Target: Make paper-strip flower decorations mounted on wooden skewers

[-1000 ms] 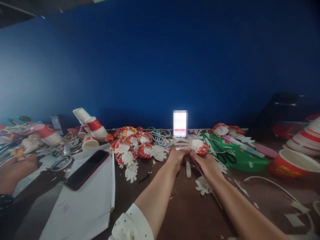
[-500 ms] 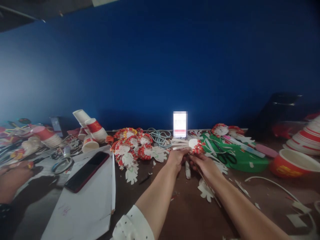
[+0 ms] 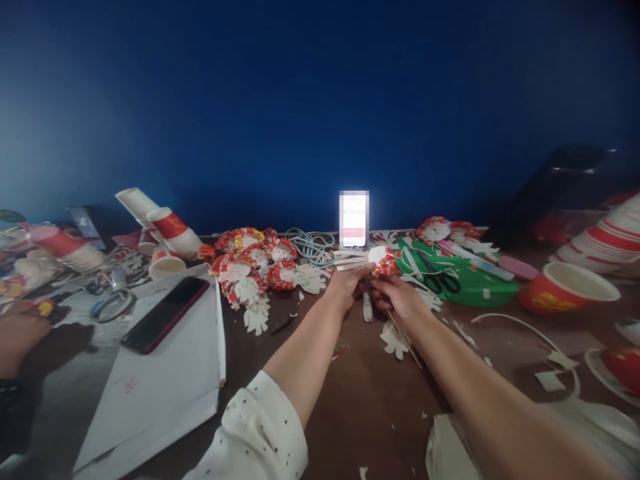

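Left hand [image 3: 346, 288]: fingers closed on the near edge of a red-and-white paper craft [image 3: 385, 260], which sits between both hands above the bench [image 3: 360, 413]. Right hand [image 3: 404, 303]: fingertips together just beside it, closed round a thin stick [image 3: 412, 352] slanting down toward the wearer; exact grip partly hidden. White paper cutout [image 3: 393, 343] near the stick. Black-handled scissors [image 3: 447, 285] on green sheet [image 3: 483, 295], right of the craft.

Left hand [image 3: 347, 285] and right hand [image 3: 401, 301] close together, fingers curled at red-trimmed paper figure [image 3: 381, 257]; exact grip too dim to tell. Thin stick [image 3: 411, 349] slants below right hand. Right: black scissors [image 3: 447, 284] on green sheet [image 3: 493, 293]. Left: dark phone [image 3: 167, 313] on white board [image 3: 165, 393], co-worker's hand [image 3: 20, 331] beyond.
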`<state>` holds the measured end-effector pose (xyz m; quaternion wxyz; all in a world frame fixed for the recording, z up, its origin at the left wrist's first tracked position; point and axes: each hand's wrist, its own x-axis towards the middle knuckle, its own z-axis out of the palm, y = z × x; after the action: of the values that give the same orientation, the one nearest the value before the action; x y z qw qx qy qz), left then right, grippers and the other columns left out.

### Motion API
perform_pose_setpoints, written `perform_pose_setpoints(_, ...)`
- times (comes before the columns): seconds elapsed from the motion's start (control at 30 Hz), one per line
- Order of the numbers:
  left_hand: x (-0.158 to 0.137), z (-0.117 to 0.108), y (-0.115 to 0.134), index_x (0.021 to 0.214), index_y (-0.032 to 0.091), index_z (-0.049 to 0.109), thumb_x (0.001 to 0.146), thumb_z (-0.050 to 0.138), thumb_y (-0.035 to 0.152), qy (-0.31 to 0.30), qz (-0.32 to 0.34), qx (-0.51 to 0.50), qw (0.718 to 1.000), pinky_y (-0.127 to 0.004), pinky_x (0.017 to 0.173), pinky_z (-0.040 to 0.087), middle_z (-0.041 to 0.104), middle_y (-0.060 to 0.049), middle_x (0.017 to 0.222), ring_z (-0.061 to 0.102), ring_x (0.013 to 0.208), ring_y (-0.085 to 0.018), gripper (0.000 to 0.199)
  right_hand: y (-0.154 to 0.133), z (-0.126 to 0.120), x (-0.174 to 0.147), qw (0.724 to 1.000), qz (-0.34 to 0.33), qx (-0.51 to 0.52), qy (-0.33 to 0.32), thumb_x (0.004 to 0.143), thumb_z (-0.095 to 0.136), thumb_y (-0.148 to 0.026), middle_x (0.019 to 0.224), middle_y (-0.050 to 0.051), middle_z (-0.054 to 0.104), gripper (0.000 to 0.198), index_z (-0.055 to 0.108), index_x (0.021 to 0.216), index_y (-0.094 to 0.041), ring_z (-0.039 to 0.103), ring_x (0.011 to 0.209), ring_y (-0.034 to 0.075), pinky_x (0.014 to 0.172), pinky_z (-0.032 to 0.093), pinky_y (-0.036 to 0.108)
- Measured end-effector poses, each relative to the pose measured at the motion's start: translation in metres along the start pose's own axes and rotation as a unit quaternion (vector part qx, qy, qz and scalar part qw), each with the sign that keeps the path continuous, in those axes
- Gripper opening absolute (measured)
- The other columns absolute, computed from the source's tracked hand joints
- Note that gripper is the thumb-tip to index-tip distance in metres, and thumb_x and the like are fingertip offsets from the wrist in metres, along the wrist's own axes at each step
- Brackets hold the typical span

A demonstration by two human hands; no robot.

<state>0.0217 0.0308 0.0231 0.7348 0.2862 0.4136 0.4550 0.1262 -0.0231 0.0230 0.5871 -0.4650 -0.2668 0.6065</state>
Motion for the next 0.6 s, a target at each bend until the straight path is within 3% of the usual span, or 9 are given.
perform_pose_setpoints(0.33, -0.004, -0.002, 0.010, 0.072, 0.013, 0.067, 0.065, 0.087, 0.019, -0.002, -0.025, 0.027, 0.999, -0.017, 0.048, 0.037, 0.060, 0.001, 0.062, 0.046, 0.049, -0.004, 0.022, -0.010, -0.004, 0.002, 0.998, 0.027, 0.058, 0.013, 0.054, 0.079, -0.014, 0.069, -0.001, 0.061, 0.028, 0.067, 0.079, -0.017, 0.042, 0.048, 0.004, 0.033, 0.015, 0.012)
perform_pose_setpoints(0.6, -0.001, -0.003, 0.007, 0.078, 0.012, 0.070, 0.062, 0.090, 0.027, 0.006, -0.017, 0.075, 0.997, -0.018, 0.050, 0.037, 0.063, -0.001, 0.067, 0.048, 0.053, -0.005, 0.030, -0.016, -0.003, -0.002, 0.992, 0.061, 0.111, -0.012, 0.055, 0.076, -0.008, 0.069, -0.002, 0.059, 0.028, 0.067, 0.081, -0.016, 0.041, 0.049, 0.002, 0.033, 0.016, 0.008)
